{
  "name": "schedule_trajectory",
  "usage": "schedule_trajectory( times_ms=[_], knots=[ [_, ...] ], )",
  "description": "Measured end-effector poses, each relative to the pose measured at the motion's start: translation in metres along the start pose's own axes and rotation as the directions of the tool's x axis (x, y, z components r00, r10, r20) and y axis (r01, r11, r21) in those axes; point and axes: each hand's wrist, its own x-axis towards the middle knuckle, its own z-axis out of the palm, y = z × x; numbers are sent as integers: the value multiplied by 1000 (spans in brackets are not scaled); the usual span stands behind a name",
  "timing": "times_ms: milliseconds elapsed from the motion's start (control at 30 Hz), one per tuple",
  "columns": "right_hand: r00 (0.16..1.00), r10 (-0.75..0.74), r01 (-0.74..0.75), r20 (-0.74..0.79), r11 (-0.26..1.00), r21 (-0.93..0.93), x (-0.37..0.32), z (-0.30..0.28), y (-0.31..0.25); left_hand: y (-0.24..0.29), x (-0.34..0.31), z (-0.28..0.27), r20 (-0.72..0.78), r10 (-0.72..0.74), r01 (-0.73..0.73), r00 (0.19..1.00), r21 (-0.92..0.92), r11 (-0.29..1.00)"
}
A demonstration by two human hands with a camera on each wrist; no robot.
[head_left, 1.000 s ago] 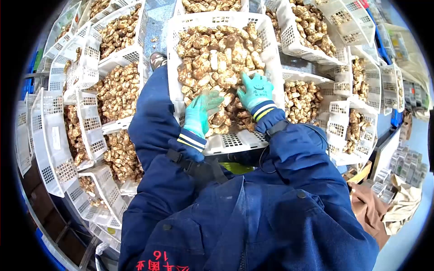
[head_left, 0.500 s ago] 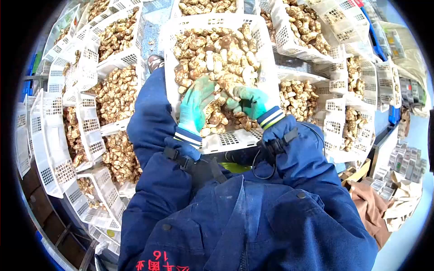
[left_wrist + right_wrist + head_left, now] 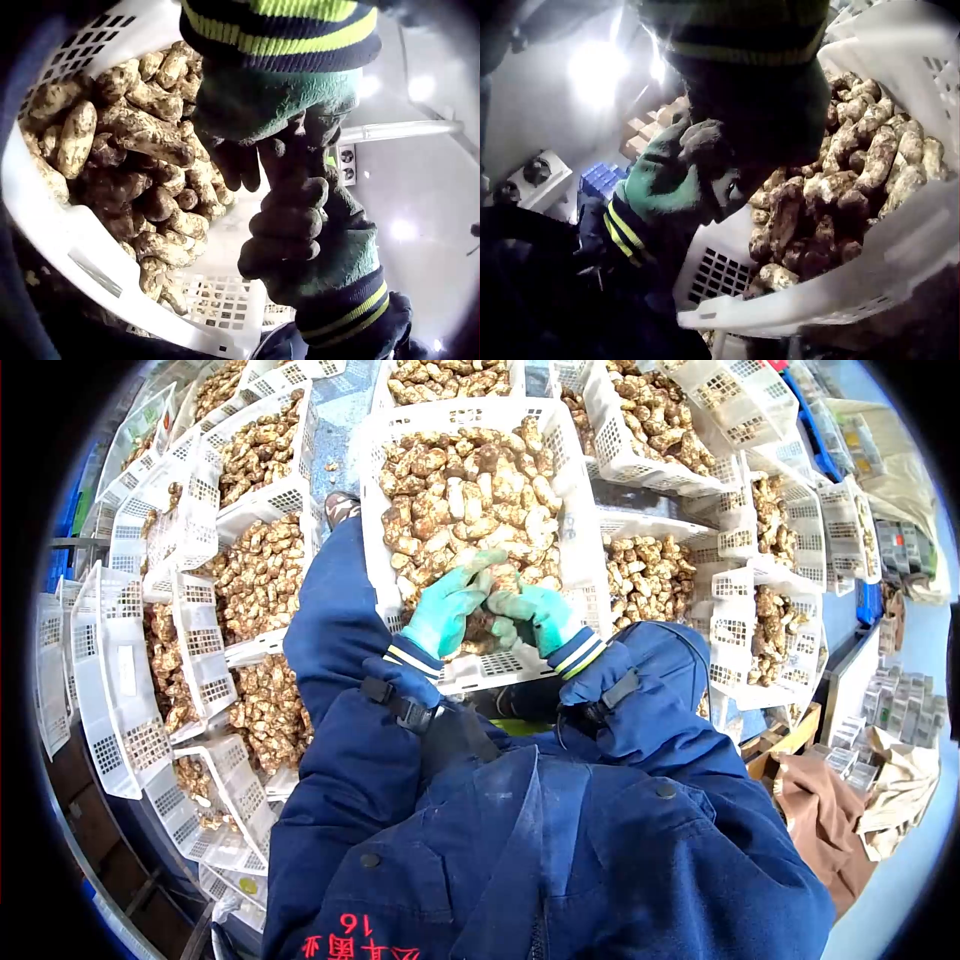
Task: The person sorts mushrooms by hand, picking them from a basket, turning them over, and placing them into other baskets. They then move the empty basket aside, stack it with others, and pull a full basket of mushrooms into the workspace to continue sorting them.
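Note:
Both hands wear green gloves and come together over the near end of a white plastic crate (image 3: 480,406) heaped with brown-and-cream mushrooms (image 3: 462,500). My right hand (image 3: 548,616) grips a mushroom (image 3: 505,577) with curled fingers. From the other side my left hand (image 3: 443,610) pinches the same mushroom, its fingers reaching across the top. In the left wrist view the right hand's fingers (image 3: 285,217) are folded in close below the left hand; the mushroom itself is mostly hidden there. The right wrist view shows the left hand (image 3: 676,171) with bent fingers.
White perforated crates of mushrooms stand on both sides, such as the left one (image 3: 190,640) and the right one (image 3: 640,530). Another crate (image 3: 448,400) sits beyond the middle one. Brown cloth (image 3: 820,820) lies at the lower right.
The right hand reached into the heap, took a mushroom and drew it back toward the body. The left hand has moved in to meet it.

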Motion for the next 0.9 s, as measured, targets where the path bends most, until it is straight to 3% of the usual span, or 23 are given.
schedule_trajectory(
  times_ms=[33,67,133,167,200,233,300,333,367,433,467,500,533,600,633,667,700,733,767,800,867,900],
  knots=[
    [996,63,-57,-61,994,98,-1,-2,-5,1,0,3,-131,0,8,991,58,998],
    [1000,-18,18,3,998,63,4,-19,-4,6,0,9,-259,5,25,966,114,993],
    [980,-178,125,95,904,408,16,-67,-9,10,1,-10,-301,72,-82,951,-20,996],
    [960,-244,281,-141,814,509,12,-82,-14,8,1,-16,-380,69,-92,922,-41,995],
    [886,-269,449,-377,699,557,4,-79,-30,5,2,-21,-455,63,-102,888,-62,993],
    [894,-240,421,-378,739,526,9,-83,-29,10,6,-15,-532,18,-53,847,-51,997],
    [906,-178,356,-384,813,462,25,-93,-27,9,10,-9,-536,5,-36,844,-47,998],
    [878,-263,313,-401,948,64,44,-88,-24,8,10,-9,-543,0,-28,840,-43,999],
    [842,-346,207,-414,916,-344,63,-83,-20,-3,9,-21,-480,27,-60,877,-54,997],
    [768,-480,-91,-424,573,-815,103,-73,-23,-2,10,-15,-519,12,-13,855,2,1000],
    [763,-452,-274,-462,421,-864,118,-70,-30,-4,10,-15,-516,22,-12,857,23,1000],
    [688,-566,-350,-454,289,-891,130,-65,-31,-2,7,-13,-459,53,-40,887,36,999],
    [714,-520,-354,-469,310,-882,136,-65,-34,-2,7,-13,-485,-14,-7,874,-42,999],
    [784,-405,-326,-470,376,-867,138,-67,-45,5,4,-10,-370,-77,46,926,-91,995],
    [793,-365,-347,-487,387,-854,141,-77,-47,-1,9,-8,-428,-74,75,901,-13,997],
    [809,-420,-267,-412,362,-893,143,-92,-44,-1,7,-5,-410,-81,104,908,32,994],
    [855,-329,-80,-401,681,-728,130,-93,-46,-1,8,-3,-369,-66,86,927,38,996],
    [902,-252,86,-350,900,-427,111,-91,-42,0,7,0,-327,-53,71,943,43,997],
    [929,-305,307,-209,951,-22,98,-90,-32,3,6,3,-289,-120,138,950,43,990],
    [953,-270,284,-137,954,93,61,-61,-47,11,4,11,-248,-189,206,950,47,977],
    [881,-473,453,-26,825,338,39,-39,-37,11,5,17,-96,-282,280,955,-32,959],
    [898,-439,393,36,835,385,37,-33,-31,13,5,19,-31,-335,330,942,-105,938]
  ],
)
